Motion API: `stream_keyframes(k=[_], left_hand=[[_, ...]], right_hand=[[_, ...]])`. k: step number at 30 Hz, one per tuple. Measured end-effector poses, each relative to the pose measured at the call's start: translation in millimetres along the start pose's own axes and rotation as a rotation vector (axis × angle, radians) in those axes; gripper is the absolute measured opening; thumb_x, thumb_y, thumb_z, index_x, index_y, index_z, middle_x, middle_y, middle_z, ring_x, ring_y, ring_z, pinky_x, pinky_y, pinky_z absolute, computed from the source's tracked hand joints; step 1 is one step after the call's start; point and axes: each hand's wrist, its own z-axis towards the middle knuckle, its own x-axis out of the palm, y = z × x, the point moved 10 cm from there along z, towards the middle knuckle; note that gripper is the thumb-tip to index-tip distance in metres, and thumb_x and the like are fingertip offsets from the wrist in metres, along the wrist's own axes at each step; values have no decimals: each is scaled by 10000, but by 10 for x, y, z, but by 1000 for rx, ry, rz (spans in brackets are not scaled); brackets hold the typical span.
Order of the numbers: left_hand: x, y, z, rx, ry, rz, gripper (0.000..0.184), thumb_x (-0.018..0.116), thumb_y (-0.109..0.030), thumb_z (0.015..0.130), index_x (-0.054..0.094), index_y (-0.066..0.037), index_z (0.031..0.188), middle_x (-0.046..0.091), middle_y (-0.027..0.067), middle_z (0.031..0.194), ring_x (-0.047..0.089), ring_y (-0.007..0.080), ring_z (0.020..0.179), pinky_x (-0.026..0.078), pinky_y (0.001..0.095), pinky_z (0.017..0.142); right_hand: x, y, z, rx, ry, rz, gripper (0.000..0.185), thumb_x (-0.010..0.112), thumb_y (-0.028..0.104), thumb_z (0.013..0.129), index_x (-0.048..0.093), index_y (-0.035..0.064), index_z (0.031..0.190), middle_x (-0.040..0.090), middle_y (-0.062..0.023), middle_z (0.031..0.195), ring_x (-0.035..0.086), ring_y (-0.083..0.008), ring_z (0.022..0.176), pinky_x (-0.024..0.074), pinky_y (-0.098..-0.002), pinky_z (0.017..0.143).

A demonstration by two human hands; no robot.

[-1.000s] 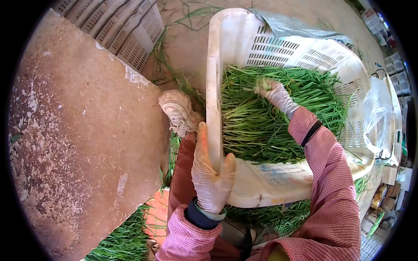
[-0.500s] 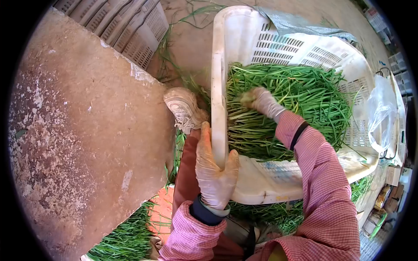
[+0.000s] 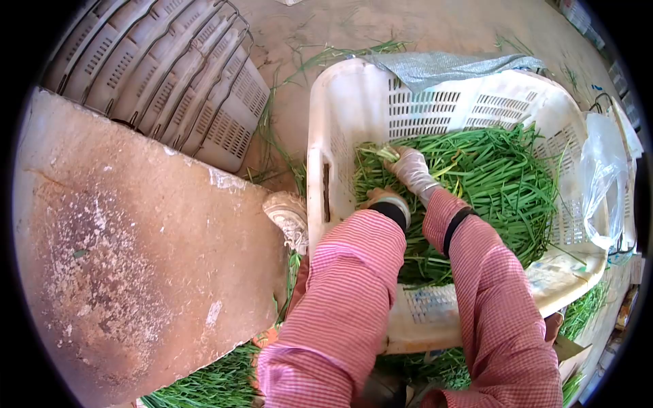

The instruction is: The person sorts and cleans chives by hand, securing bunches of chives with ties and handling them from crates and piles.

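A white plastic basket (image 3: 317, 163) with slotted walls holds a thick heap of long green chives (image 3: 503, 170), their pale stem ends toward the left. My right hand (image 3: 411, 170), in a thin see-through glove, is closed around the pale ends of some chives at the upper left of the heap. My left hand (image 3: 382, 196), also gloved, is just below it, pressed down into the chives. Its fingertips are mostly hidden among the stems and behind the cuff, so their grip does not show.
A rough stone-like slab (image 3: 156, 238) fills the left side. Behind it lean stacked white crates (image 3: 183, 68). A grey cloth (image 3: 449, 68) drapes over the basket's far rim, and a clear plastic bag (image 3: 602, 177) hangs at the right. More chives (image 3: 204, 381) lie below the slab.
My left hand has left the basket's near-left rim and reached in among the chives. The right hand has closed on stem ends at nearly the same spot. The view has shifted.
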Motion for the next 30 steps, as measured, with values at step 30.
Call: stream_keyframes(k=[30], left_hand=[[246,81,-372,-39,261,140,822,539,-359,821,-7,-114,1385,109,152,1425,199,302,1289,271,434,1015]], right_hand=[[-4543,1577,-3416,-707,-731,-3,295,676,191,746,599,74,1006,621,-35,1003,574,-159,937,450,-291,852]])
